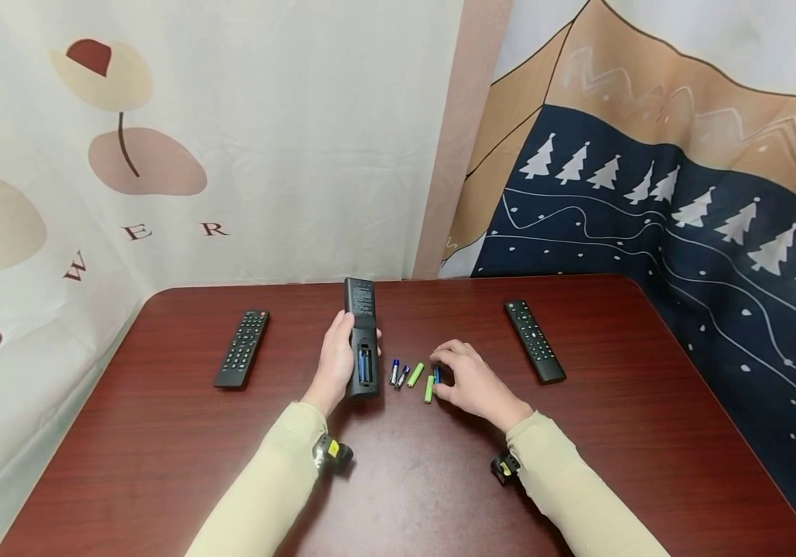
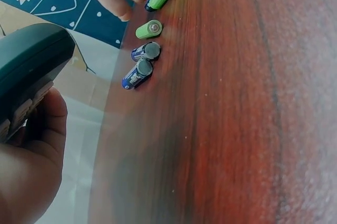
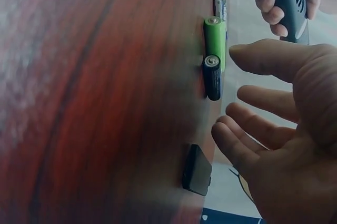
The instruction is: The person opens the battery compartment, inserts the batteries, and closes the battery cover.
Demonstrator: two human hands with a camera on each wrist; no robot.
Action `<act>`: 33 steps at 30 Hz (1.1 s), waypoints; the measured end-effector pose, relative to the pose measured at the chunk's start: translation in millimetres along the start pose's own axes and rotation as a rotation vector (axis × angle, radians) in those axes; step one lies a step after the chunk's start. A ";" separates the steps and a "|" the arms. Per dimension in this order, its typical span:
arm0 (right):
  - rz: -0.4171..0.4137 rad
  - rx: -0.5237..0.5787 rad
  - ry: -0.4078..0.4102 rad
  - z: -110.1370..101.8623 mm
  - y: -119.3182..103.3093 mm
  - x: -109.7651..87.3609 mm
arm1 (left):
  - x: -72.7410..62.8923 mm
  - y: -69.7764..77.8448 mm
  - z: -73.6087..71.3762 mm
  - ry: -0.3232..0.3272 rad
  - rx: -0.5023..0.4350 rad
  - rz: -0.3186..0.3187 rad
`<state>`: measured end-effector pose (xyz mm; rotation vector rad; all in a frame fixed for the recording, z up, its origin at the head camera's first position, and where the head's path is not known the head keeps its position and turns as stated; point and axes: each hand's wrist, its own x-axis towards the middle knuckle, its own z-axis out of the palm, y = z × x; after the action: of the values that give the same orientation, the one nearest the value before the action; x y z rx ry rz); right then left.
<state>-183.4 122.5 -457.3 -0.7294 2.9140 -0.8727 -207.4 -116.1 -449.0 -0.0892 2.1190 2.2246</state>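
My left hand [image 1: 331, 363] grips a black remote control [image 1: 363, 321], back side up, with its battery compartment open. Blue batteries [image 1: 364, 365] show inside that compartment. To the right of the remote, loose batteries lie on the table: two blue-and-silver ones, such as this battery [image 2: 138, 73], and two green ones, including the nearer green battery [image 1: 428, 389]. A dark blue battery [image 3: 212, 81] lies beside the green ones. Over it hovers my right hand [image 1: 470, 379], thumb and fingers parted and holding nothing in the right wrist view.
A black remote [image 1: 243, 350] lies button side up at the left of the brown table [image 1: 398, 495]. Another remote [image 1: 534, 340] lies on the right, beyond my right hand. Printed curtains [image 1: 286, 139] stand behind the table's far edge.
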 end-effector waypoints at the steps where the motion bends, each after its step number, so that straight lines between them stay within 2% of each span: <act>1: 0.001 -0.001 -0.008 -0.5 0.2 0.2 | 0.1 0.0 -0.1 -0.002 0.006 0.000; 14: 0.014 -0.021 -0.070 1.6 1.4 1.6 | -0.1 0.8 -0.9 0.000 0.012 0.004; 22: 0.003 -0.047 -0.071 3.8 1.7 2.9 | -0.4 1.0 -1.0 0.004 0.007 -0.001; 33: 0.029 -0.048 -0.075 2.0 -0.7 3.1 | 0.5 -0.1 -1.4 0.002 0.006 0.000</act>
<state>-185.6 119.5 -458.3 -0.7046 2.8811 -0.7582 -207.9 -117.5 -449.1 -0.0913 2.1269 2.2185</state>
